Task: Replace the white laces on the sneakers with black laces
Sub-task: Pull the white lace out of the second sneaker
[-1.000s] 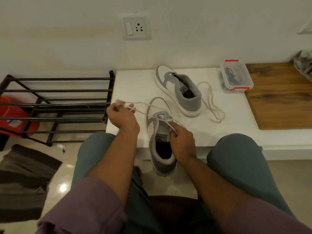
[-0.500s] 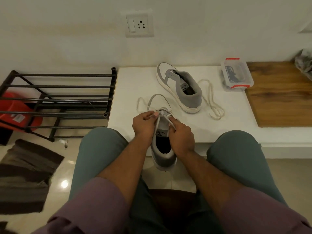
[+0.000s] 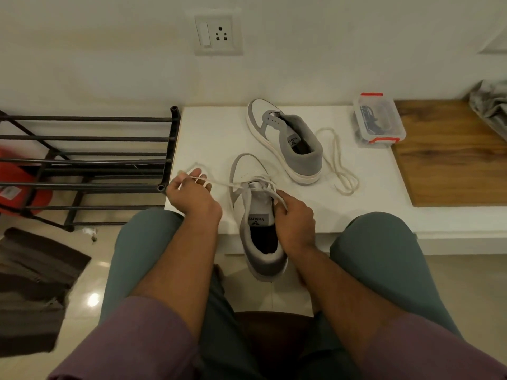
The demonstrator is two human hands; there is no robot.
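Head view looks down on a white bench (image 3: 274, 116) set against the wall. At its far right stands a clear plastic box (image 3: 378, 120) with red clips on its lid; dark laces (image 3: 369, 119) lie coiled inside it, though the blur of the plastic hides how many. Just left of the box a loose white lace (image 3: 338, 163) lies in loops on the bench, touching nothing but the surface beside the far sneaker (image 3: 288, 138), which sits toe toward the wall with its eyelets bare.

The near sneaker (image 3: 258, 212) lies toe away from the person, its heel hanging over the front edge of the bench between the knees. The right hand (image 3: 295, 220) has its grip narrow, fingers curled round the sneaker's right side at the collar, with a strand of lace under the fingertips. The left hand (image 3: 192, 196) is out to the left of the shoe, its grip pinched on the sneaker's white lace (image 3: 227, 184), which runs taut from the fingers across to the lowest eyelets near the toe. So the shoe sits directly under the right grip and well to the right of the left one, joined to it only by the lace.

A black metal shoe rack (image 3: 87, 160) stands left of the bench, a wooden board (image 3: 450, 157) at its right.
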